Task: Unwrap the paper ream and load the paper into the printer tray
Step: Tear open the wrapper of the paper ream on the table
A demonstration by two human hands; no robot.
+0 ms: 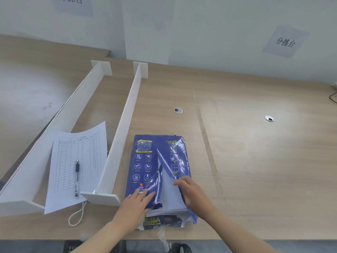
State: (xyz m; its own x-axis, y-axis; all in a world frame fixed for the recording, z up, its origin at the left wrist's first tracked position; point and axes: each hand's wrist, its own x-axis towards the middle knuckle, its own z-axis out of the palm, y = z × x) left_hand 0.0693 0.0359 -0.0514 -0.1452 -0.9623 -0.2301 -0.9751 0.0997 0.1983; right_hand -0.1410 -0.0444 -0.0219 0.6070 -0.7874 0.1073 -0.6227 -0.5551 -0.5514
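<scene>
Paper ream [160, 172]: blue printed wrapper, lying flat near the front edge of the wooden table [255, 152], just right of the nearer white divider [124, 128]; wrapper torn open along the middle seam from the near end, white sheets [168, 194] exposed in a wedge, far end still sealed. Left hand [135, 203]: flat and open-palmed, pressing down the left flap of the wrapper, nothing gripped. Right hand [189, 190]: fingers curled over the right flap at the tear, seemingly pinching and peeling it outward. Step in hand, judged: widening the tear. Advised: hold the stack steady under the left palm, draw the right flap away and toward the far end along the seam, keep the pull low so the top sheets are not creased or dragged out of square. Second white divider [73, 99] farther left; between the two, a printed form [78, 165] with a black pen [77, 177] resting on it, and a loop of pale cord [77, 215] at the front edge. Two round cable grommets [178, 110] toward the middle and right of the table. Pale wall behind, paper sign with characters [285, 42] at right, another partly cut off at top left. Printer tray: not in view.
</scene>
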